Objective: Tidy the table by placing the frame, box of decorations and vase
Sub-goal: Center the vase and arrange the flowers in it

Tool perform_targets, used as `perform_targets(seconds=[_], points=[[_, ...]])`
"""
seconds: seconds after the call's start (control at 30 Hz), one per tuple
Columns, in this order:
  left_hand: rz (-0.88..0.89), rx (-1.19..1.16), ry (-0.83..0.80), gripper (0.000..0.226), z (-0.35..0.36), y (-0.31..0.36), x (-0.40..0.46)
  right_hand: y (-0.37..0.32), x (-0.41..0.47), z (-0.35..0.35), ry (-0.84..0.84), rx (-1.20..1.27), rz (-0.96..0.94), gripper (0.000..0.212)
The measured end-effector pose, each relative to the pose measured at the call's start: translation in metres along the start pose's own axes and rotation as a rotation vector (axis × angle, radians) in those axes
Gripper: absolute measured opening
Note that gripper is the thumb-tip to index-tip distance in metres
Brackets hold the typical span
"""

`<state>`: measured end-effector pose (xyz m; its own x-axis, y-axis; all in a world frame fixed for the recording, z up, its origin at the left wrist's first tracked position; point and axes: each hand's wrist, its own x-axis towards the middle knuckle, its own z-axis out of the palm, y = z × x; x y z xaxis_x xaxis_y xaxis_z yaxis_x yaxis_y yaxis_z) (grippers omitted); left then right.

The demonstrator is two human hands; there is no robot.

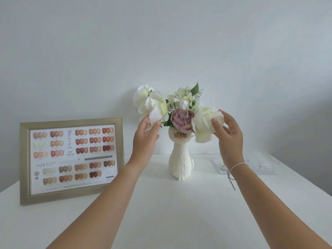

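Plain pale wall [161, 42] behind; white table [170, 212] against it; soft even light

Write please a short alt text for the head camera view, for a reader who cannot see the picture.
Two bare hands touch white flowers in a white cat-shaped vase on a white table: the left hand at the left bloom, the right hand at the right one. A framed nail-colour chart stands at the left; a clear box lies at the right.
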<state>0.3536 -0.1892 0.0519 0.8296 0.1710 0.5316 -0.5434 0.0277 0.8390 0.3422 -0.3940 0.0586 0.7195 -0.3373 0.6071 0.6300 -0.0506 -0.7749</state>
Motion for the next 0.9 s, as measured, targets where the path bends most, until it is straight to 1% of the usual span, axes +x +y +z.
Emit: perform_targets(seconds=[0.07,0.17,0.27,0.33,0.4,0.53,0.73,0.8,0.9], points=[[0.008,0.019,0.019,0.023,-0.003,0.001,0.000,0.000,0.001,0.001,0.014,-0.002,-0.002,0.026],[0.035,0.071,0.150,0.028,-0.010,0.004,0.005,0.001,0.002,0.002,0.027,0.007,-0.001,0.024],[0.113,0.170,0.254,0.027,-0.022,0.016,0.020,0.002,0.003,0.001,0.021,-0.005,-0.006,0.022],[0.157,0.211,0.297,0.030,-0.030,0.029,0.036,0.002,0.005,0.000,0.022,-0.006,-0.009,0.022],[0.184,0.264,0.306,0.031,-0.037,0.042,0.055,0.002,0.008,-0.001,0.025,-0.003,-0.012,0.023],[0.156,0.401,0.203,0.037,-0.047,0.057,0.095,0.003,0.011,0.000,0.020,0.011,-0.021,0.026],[-0.043,0.591,-0.042,0.057,-0.058,0.058,0.143,0.002,0.011,-0.001,0.024,0.035,-0.063,0.039],[-0.099,0.628,-0.124,0.063,-0.058,0.054,0.149,0.001,0.008,-0.002,-0.007,0.037,-0.076,0.044],[-0.145,0.633,-0.178,0.067,-0.056,0.046,0.152,0.003,0.002,-0.001,-0.072,0.005,-0.097,0.049]])
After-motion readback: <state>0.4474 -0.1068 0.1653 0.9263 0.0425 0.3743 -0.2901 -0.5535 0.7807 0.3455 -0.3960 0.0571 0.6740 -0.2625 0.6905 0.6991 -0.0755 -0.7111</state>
